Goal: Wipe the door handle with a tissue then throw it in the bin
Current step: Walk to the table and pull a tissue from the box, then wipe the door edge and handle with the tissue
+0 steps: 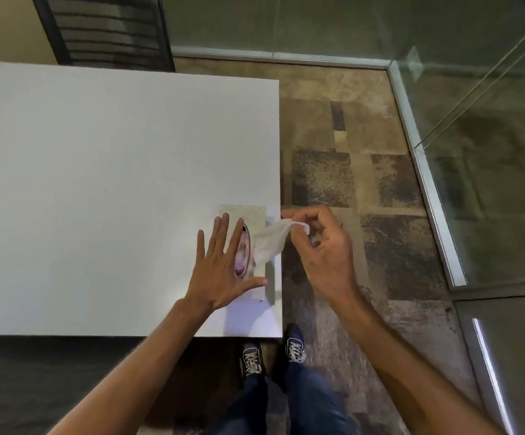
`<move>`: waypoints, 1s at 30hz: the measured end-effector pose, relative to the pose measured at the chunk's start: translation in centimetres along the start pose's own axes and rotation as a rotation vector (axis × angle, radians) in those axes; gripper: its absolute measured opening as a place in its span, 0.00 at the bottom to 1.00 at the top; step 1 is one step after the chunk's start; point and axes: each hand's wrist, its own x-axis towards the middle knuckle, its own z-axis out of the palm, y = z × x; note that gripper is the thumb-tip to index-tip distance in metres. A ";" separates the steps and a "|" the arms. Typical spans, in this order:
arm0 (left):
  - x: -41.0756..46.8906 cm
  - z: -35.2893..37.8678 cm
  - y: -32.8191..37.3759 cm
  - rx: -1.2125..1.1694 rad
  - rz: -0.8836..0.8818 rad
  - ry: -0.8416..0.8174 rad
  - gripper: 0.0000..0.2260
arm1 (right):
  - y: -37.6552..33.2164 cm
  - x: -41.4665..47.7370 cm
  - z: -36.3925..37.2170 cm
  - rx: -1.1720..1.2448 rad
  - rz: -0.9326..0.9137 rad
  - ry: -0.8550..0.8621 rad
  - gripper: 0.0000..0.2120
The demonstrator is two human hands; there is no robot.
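Observation:
A pale tissue box [248, 215] lies near the right edge of the white table [98, 183]. My left hand [220, 274] rests flat on the box with fingers spread, beside its oval opening. A white tissue [270, 240] stretches from that opening up to my right hand [320, 246], which pinches its top end between thumb and fingers just past the table edge. No door handle or bin shows in the head view.
A dark slatted chair [107, 29] stands behind the table. Glass walls with metal floor rails [424, 171] run along the far side and the right. Patterned carpet [349, 171] covers the floor, and my shoes [270, 353] stand at the table's near corner.

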 end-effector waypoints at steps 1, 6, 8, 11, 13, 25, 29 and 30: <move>0.3 -0.5 0.8 -0.019 0.017 0.010 0.55 | -0.3 -0.2 -1.0 0.049 0.032 0.036 0.04; 1.4 -3.0 6.3 -0.129 0.101 0.045 0.57 | -1.5 -1.6 -6.9 0.117 0.101 0.230 0.02; 1.8 -3.6 9.2 -0.187 0.129 0.037 0.57 | -1.8 -2.5 -9.5 0.081 0.112 0.361 0.06; 2.5 -4.0 13.9 -0.200 0.171 0.012 0.59 | -1.6 -4.2 -13.7 0.061 0.171 0.538 0.09; 3.0 -4.1 17.4 -0.247 0.217 -0.006 0.58 | -1.0 -5.4 -16.8 0.061 0.217 0.620 0.07; 6.1 0.3 39.2 -0.295 0.535 -0.101 0.57 | 0.6 -14.0 -36.5 0.539 0.414 0.757 0.08; 6.3 1.8 46.2 -0.329 0.616 -0.114 0.58 | 0.3 -16.9 -41.7 0.655 0.336 0.753 0.17; 6.3 2.1 47.8 -0.339 0.637 -0.118 0.59 | 0.4 -17.5 -42.9 0.662 0.316 0.772 0.17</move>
